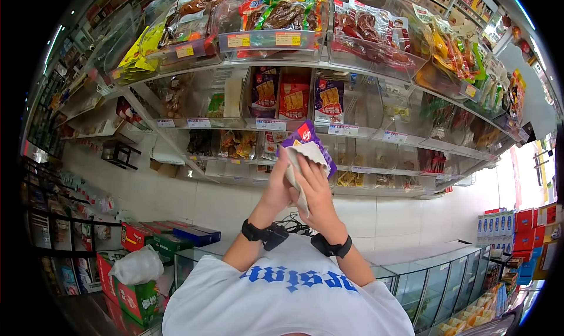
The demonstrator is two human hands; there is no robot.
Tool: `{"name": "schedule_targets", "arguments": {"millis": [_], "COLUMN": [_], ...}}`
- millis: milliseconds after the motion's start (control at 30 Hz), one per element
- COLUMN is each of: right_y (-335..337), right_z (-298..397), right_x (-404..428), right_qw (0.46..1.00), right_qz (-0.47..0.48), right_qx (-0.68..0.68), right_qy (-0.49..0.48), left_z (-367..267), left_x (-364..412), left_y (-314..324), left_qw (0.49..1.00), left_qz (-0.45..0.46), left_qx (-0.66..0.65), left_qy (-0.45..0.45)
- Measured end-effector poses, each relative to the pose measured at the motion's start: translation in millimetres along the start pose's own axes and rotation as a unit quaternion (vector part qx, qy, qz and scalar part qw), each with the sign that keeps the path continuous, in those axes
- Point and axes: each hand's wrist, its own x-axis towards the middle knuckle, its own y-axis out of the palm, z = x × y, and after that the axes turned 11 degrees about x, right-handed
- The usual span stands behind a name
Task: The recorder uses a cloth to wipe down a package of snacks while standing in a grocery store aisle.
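Note:
Both hands are raised in front of the shelves, around one purple snack packet (303,132). On its left side, my left hand (276,184) grips the packet, its fingers mostly hidden behind the cloth. A pale grey cloth (312,150) covers the lower part of the packet. My right hand (318,199) presses the cloth against it with the fingers laid flat. Similar purple packets (329,99) stand in a clear bin just beyond, beside red packets (294,99) in a red box.
Clear bins of vacuum-packed meat (291,18) line the upper shelf, with price tags (271,124) along the shelf edges below. Glass display cases (434,274) stand at lower right. Cartons (136,298) and a white plastic bag (139,265) sit at lower left; a dark stool (122,155) stands farther off.

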Motion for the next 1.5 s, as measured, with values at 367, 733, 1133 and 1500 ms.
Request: {"name": "schedule_targets", "arguments": {"millis": [367, 733, 1133, 1500], "right_y": [-9.8, 5.1, 46.7, 70.6], "right_z": [-13.2, -19.0, 12.4, 50.9], "right_x": [20.4, -28.7, 4.8, 17.9], "right_qw": [0.983, 0.906, 0.898, 0.972], "right_qz": [-0.155, -0.18, -0.065, 0.176], "right_qx": [0.053, 0.23, 0.274, 0.13], "right_qy": [0.08, 0.305, 0.339, 0.087], "left_z": [-7.0, 8.1, -21.8, -51.9], "left_x": [-1.4, -9.5, -20.7, -30.3], "left_y": [-8.9, -34.4, -72.0, -111.1], "left_qw": [0.998, 0.962, 0.959, 0.971], "left_qz": [0.059, -0.159, -0.19, -0.219], "left_qx": [0.032, 0.222, 0.181, -0.094], "left_qy": [-0.017, 0.025, 0.107, 0.007]}}
